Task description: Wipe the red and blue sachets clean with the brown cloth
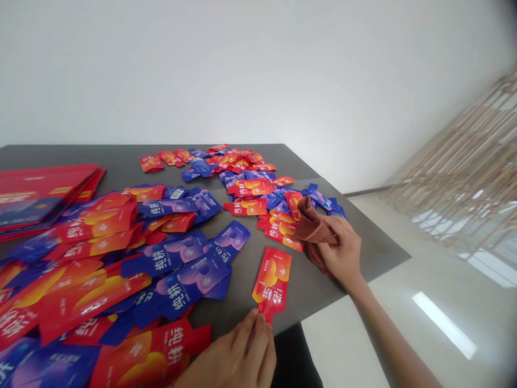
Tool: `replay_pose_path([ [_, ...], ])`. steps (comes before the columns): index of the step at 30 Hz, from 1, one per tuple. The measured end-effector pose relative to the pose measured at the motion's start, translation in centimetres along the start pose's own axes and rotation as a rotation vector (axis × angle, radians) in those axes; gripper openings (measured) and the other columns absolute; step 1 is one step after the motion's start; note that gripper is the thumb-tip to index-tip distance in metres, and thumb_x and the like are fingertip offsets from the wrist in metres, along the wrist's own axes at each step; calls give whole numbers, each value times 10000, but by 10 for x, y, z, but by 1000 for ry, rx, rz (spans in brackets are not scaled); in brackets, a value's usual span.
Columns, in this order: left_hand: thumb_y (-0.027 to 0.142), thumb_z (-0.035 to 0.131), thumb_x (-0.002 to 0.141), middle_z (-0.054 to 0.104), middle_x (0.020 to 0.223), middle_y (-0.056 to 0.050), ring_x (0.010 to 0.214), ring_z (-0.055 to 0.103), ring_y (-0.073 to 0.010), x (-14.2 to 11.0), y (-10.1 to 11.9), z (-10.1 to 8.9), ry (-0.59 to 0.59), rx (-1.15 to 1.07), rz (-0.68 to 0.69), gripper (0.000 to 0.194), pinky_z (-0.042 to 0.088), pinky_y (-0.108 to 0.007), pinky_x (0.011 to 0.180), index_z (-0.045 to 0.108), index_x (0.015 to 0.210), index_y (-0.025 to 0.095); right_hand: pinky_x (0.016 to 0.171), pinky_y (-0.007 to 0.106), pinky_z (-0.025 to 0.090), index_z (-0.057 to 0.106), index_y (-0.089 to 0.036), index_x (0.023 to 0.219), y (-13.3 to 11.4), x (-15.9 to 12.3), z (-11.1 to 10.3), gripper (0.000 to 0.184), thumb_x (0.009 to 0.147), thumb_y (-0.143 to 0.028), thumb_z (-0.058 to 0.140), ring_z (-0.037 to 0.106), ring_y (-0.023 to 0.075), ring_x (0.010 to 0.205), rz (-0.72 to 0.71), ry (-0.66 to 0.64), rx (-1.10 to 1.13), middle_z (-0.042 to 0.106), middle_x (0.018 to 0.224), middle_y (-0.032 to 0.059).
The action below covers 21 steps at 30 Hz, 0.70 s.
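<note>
Near the table's front edge, my left hand [238,353] pinches the narrow neck of a red and orange sachet [273,275], which lies flat with its wide end pointing away from me. My right hand [341,245] is closed on a brown cloth [313,226], bunched up at the near edge of the right-hand pile. Beside the cloth lie more red sachets [278,229], and blue sachets [323,199] show just behind it. A large heap of blue and purple sachets [189,280] mixed with red ones [92,296] spreads left of my left hand.
Large red printed bags or folders [44,186] lie flat at the left. Another pile of sachets [230,161] covers the back middle of the grey table [363,237]. A white wall [242,70] stands behind, and a wooden lattice [464,156] is off to the right.
</note>
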<state>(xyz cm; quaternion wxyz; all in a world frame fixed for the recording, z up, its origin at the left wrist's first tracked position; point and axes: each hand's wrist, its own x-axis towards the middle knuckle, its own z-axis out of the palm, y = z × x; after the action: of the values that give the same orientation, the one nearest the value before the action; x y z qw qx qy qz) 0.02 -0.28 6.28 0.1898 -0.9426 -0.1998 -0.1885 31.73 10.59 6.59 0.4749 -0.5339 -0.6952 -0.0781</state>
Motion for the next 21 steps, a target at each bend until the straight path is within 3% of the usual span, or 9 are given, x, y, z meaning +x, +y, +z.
replay_pose_path([
  [6, 85, 356, 1037, 800, 1148, -151, 1032, 795, -265, 1, 1, 1, -12, -3, -8, 377, 645, -318, 764, 688, 1216, 67, 884, 445, 569, 754, -249, 1188, 0, -2, -1, 310, 890, -248, 669, 719, 288, 1014, -5, 9, 14, 771, 1087, 93],
  [10, 98, 397, 1028, 796, 1131, -160, 1026, 790, -269, -1, 1, 6, -15, -3, 0, 350, 637, -324, 759, 697, 1207, 65, 880, 450, 568, 759, -254, 1205, 3, -3, -3, 345, 880, -223, 648, 714, 281, 1011, -83, -16, 40, 760, 1104, 92],
  [16, 118, 343, 1060, 796, 1127, -158, 1037, 791, -272, -2, 2, 4, 15, -17, -9, 385, 636, -328, 801, 704, 1182, 68, 882, 452, 565, 743, -295, 1271, -7, 9, -13, 413, 888, -172, 648, 701, 276, 1052, -249, -265, 88, 739, 1194, 86],
  [21, 113, 310, 1061, 795, 1141, -170, 1047, 792, -285, 2, 2, 2, 18, -24, -27, 409, 641, -338, 811, 696, 1187, 65, 890, 469, 525, 738, -229, 1268, -45, 17, -15, 393, 901, -130, 638, 642, 305, 1083, -504, -541, -184, 732, 1204, 109],
])
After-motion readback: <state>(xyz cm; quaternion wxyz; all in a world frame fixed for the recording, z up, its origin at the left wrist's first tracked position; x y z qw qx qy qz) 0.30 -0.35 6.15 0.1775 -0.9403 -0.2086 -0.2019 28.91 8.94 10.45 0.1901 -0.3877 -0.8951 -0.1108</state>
